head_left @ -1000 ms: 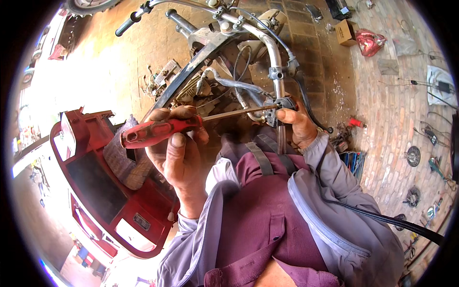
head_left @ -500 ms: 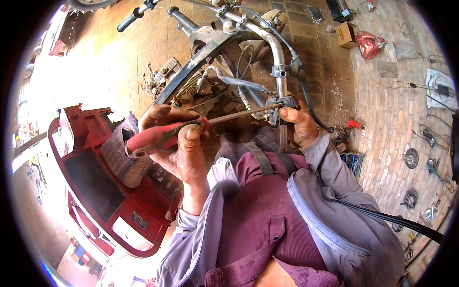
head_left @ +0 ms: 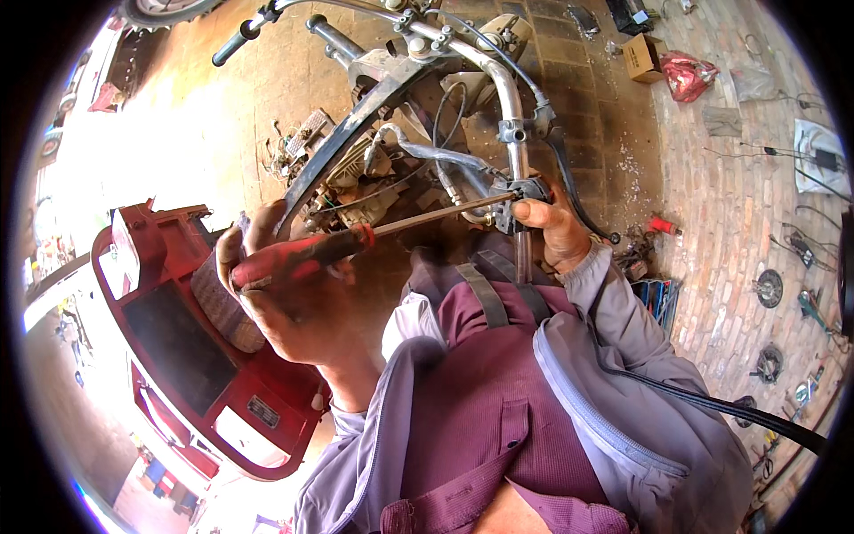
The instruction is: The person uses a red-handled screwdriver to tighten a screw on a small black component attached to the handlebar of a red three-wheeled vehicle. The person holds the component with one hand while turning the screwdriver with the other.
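Observation:
A long screwdriver (head_left: pixel 311 258) with a red handle lies across the view, gripped at its butt end by my left hand (head_left: pixel 294 316). Its metal shaft slants up to the right, and the tip meets a black switch housing (head_left: pixel 505 214) clamped round a motorcycle handlebar (head_left: pixel 513 93). Whether the tip sits in a screw is too small to tell. My right hand (head_left: pixel 559 230) is closed round the housing from the right, thumb in front; its other fingers are mostly hidden behind. Just above, the bar carries a lever bracket (head_left: pixel 514 132).
To the left stands a red vehicle body part (head_left: pixel 276 440) with a dark panel. Engine parts (head_left: pixel 356 169) lie below the motorcycle frame. On the brick floor at right are a cardboard box (head_left: pixel 642 59), a red plastic bag (head_left: pixel 688 76), and several loose parts. A black cable (head_left: pixel 712 400) crosses my right sleeve.
My left hand has shifted left and down along the handle; the thumb has left its upper side and the handle looks turned. My right hand stays on the housing.

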Demonstrator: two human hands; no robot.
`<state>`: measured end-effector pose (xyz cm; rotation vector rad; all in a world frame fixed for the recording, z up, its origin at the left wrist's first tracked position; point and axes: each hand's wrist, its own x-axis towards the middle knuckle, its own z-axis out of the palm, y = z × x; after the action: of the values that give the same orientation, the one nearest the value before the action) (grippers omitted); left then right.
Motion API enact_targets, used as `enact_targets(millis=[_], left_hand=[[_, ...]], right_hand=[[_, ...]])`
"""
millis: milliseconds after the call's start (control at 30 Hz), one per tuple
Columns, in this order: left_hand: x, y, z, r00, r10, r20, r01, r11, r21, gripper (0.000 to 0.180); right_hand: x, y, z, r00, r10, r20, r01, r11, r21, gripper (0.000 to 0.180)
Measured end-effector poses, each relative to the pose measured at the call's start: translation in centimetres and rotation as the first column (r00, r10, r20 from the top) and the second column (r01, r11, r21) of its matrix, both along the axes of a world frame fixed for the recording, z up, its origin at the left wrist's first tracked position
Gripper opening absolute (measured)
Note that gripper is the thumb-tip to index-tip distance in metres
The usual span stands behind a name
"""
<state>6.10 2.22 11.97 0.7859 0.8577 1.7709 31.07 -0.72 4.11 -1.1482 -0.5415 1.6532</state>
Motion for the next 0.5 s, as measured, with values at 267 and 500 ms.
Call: enact_targets(millis=[267,500], left_hand=[[-5.1,0.4,-0.3,0.923,-0.003,-0.385,0.048,0.993,0.107,0.055],[-6.3,0.7,2.4,0.665,-0.092,-0.741,0.159,0.987,0.020,0.039]], right_hand=[[-0.1,0.2,0.3,1.000,0.009,-0.025,-0.009,1.000,-0.001,0.028],[0.0,0.1,0.5,1.000,0.003,-0.011,-0.002,1.000,0.021,0.029]])
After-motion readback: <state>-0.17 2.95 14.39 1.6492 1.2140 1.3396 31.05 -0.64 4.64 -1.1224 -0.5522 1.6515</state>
